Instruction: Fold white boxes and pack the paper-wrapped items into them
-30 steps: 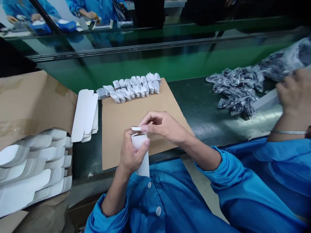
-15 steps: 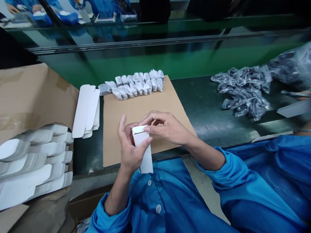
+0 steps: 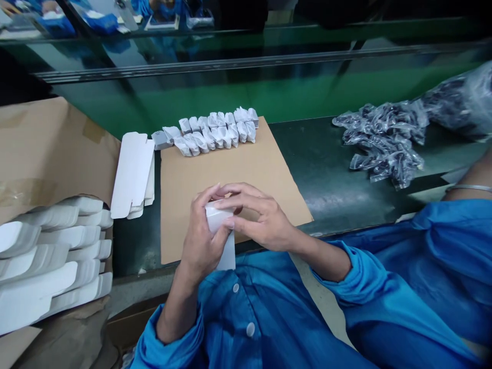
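A narrow white carton [image 3: 227, 251] is held upright and slightly tilted at the front edge of a flat cardboard sheet [image 3: 184, 205]. My left hand [image 3: 202, 238] wraps round the carton's left side, thumb on its front face. From the right, my right hand [image 3: 261, 212] grips its top end, with the thumb on the front and the fingers over the top edge. The top flap is pressed down and looks closed, though fingers partly cover it. At the sheet's far edge stand rows of small white-wrapped pieces [image 3: 219, 136].
Flat white cartons [image 3: 130, 169] lie left of the sheet. A big cardboard box [image 3: 54, 148] holds stacks of folded white cartons [image 3: 38, 287]. Clear bags with dark parts [image 3: 388, 138] lie at the right. Another person's arm [image 3: 476, 174] reaches in at the far right.
The carton's top flap, raised before, is now folded down. My right fingers have come over the top, and my left fingers have closed in round it. The neighbour's arm has moved further into view.
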`<state>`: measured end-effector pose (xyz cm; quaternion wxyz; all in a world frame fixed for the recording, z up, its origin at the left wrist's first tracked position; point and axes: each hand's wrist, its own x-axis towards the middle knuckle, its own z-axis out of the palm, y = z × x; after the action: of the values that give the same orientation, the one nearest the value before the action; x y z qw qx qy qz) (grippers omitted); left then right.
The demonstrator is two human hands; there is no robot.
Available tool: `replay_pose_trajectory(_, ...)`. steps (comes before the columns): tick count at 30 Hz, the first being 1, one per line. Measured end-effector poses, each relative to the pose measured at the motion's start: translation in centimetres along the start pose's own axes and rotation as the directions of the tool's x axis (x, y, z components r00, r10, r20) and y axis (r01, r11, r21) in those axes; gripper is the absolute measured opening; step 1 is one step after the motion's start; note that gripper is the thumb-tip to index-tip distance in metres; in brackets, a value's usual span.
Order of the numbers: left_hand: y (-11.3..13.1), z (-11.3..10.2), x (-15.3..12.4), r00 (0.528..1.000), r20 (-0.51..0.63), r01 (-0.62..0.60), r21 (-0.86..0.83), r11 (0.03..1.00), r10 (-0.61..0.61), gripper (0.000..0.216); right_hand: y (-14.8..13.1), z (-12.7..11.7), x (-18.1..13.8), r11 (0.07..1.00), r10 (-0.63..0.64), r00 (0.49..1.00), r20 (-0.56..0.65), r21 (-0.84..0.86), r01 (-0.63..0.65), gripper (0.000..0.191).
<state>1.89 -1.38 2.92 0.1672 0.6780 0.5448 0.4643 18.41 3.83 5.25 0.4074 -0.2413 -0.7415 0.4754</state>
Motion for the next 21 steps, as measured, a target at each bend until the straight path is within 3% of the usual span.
replay_pose_trajectory(3, 0.0, -0.1, 0.1, 0.999, 0.008, -0.036, -0.031, 0.999, 0.036, 0.052, 0.0, 0.5, -0.4, 0.996, -0.065, 0.998, -0.021, -0.064, 0.064, 0.015)
replay_pose_trajectory(6, 0.1, -0.1, 0.2, 0.998, 0.033, -0.047, -0.061, 0.997, 0.049, 0.045, -0.1, 0.5, -0.2, 0.968, -0.083, 0.996, 0.039, -0.233, 0.09, 0.02)
replay_pose_trajectory(8, 0.2, 0.0, 0.4, 1.0, 0.012, 0.003, -0.092, 0.996, -0.002, 0.045, -0.2, 0.0, 0.1, 0.95, -0.088, 0.991, 0.097, -0.293, 0.113, 0.029)
replay_pose_trajectory(10, -0.2, 0.0, 1.1, 0.988, -0.083, 0.112, -0.194, 0.975, -0.13, 0.043, -0.4, -0.7, 0.5, 0.96, -0.074, 0.994, 0.076, -0.265, 0.092, 0.04)
replay_pose_trajectory(12, -1.4, 0.2, 2.2, 0.917, -0.243, 0.198, -0.407, 0.892, -0.315, 0.037, -0.4, -1.3, 0.3, 0.965, -0.027, 0.999, -0.042, -0.261, 0.015, 0.046)
replay_pose_trajectory(14, -3.3, 0.6, 3.2, 0.77, -0.388, 0.198, -0.608, 0.769, -0.506, 0.032, 0.0, -1.3, -0.5, 0.938, 0.041, 0.994, -0.103, -0.34, -0.074, 0.05)
replay_pose_trajectory(16, -5.4, 1.0, 3.7, 0.637, -0.454, 0.206, -0.679, 0.704, -0.624, 0.03, 0.8, -0.7, -1.7, 0.881, 0.121, 0.992, -0.029, -0.457, -0.121, 0.062)
replay_pose_trajectory(18, -6.8, 1.3, 3.3, 0.578, -0.468, 0.258, -0.673, 0.693, -0.669, 0.032, 2.1, 0.0, -2.6, 0.85, 0.194, 0.979, 0.062, -0.509, -0.137, 0.069)
replay_pose_trajectory(20, -7.1, 1.0, 2.3, 0.62, -0.509, 0.338, -0.515, 0.788, -0.598, 0.042, 3.3, -0.2, -2.5, 0.86, 0.252, 0.963, 0.098, -0.478, -0.176, 0.062)
replay_pose_trajectory(21, -6.9, 0.6, 1.7, 0.677, -0.535, 0.367, -0.351, 0.861, -0.506, 0.052, 3.8, -0.7, -2.0, 0.872, 0.288, 0.95, 0.12, -0.442, -0.209, 0.055)
